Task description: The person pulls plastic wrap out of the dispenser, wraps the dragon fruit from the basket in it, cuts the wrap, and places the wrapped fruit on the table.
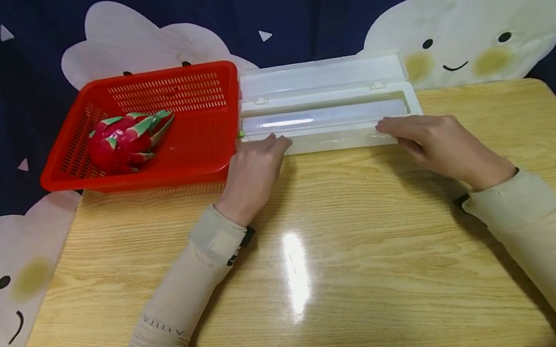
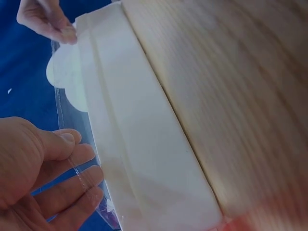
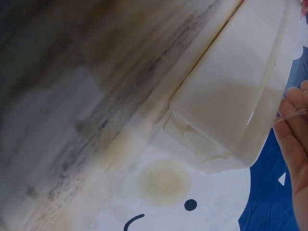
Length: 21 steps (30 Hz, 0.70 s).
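A white cling film dispenser (image 1: 300, 100) lies at the back of the table with its hinged lid (image 1: 320, 74) raised. Inside it sits a roll of clear film (image 1: 343, 113). At the dispenser's front left, my left hand (image 1: 255, 176) pinches the loose edge of the film. My right hand (image 1: 441, 140) pinches that same edge near the front right. In the left wrist view, the transparent film (image 2: 74, 115) stretches between the two hands beside the white front wall. The right wrist view shows film between the right hand's fingers (image 3: 291, 132), partly cut off by the frame.
Left of the dispenser, and close against it, stands a red plastic basket (image 1: 207, 141). A dragon fruit (image 1: 122, 142) lies in it. A dark blue cloth (image 1: 285, 6) with cloud faces hangs behind the wooden table (image 1: 359, 256).
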{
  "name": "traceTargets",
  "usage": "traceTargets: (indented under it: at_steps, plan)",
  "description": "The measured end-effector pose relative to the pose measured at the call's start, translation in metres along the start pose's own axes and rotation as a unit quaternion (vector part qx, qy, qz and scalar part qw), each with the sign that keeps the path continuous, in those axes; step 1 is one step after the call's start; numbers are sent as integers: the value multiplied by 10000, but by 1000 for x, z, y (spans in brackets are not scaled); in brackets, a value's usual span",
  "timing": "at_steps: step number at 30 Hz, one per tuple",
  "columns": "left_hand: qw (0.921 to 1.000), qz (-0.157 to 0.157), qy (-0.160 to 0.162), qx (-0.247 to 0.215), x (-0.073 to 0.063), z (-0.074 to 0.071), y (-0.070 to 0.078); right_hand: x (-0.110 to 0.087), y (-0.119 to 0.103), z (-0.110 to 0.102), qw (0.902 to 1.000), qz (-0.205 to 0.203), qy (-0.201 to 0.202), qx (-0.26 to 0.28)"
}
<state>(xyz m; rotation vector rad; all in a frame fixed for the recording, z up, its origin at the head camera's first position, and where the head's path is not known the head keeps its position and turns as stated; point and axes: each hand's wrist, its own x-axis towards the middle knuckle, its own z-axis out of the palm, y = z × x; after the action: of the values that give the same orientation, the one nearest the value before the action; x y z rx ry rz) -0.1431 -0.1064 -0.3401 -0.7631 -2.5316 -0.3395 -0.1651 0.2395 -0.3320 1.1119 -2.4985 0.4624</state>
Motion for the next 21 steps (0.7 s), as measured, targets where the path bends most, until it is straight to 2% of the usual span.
traceTargets:
  at_steps: [21]
  plan:
    - [9997, 115, -78, -212, -8, -1, 0, -7, -5, 0, 9999, -38, 137, 33]
